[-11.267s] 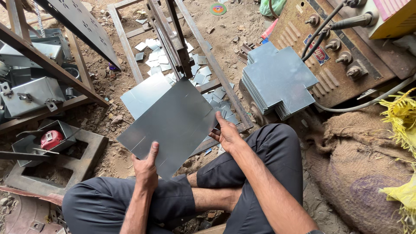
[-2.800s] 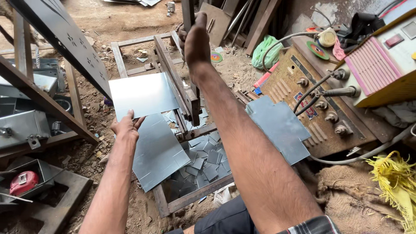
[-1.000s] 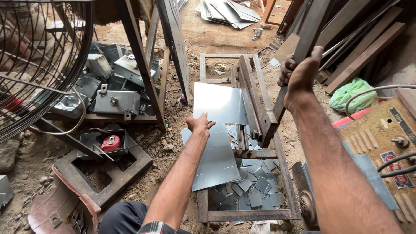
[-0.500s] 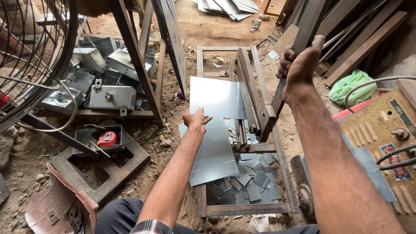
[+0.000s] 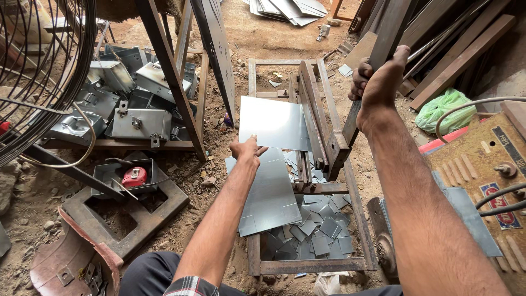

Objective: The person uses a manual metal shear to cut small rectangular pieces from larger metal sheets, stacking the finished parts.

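My left hand (image 5: 247,151) presses on a thin grey metal sheet (image 5: 272,164), which lies bent across the bed of a hand-lever shear (image 5: 313,123). The sheet's far part is flat next to the blade; its near part slopes down toward me. My right hand (image 5: 378,82) is closed around the shear's long rusty lever (image 5: 384,46), which is raised at an angle. Several small cut metal offcuts (image 5: 320,225) lie inside the shear's steel frame (image 5: 307,266) below the blade.
Folded sheet-metal boxes (image 5: 134,118) are piled on a low rack at left. A red tape measure (image 5: 134,176) lies in a steel frame on the dirt. A wire fan guard (image 5: 44,71) stands far left, a rusty welding machine (image 5: 487,175) at right, and metal bars (image 5: 449,49) behind.
My view has shifted slightly closer. My left hand stays on the sheet and my right hand stays on the raised lever; the sheet sits in nearly the same place.
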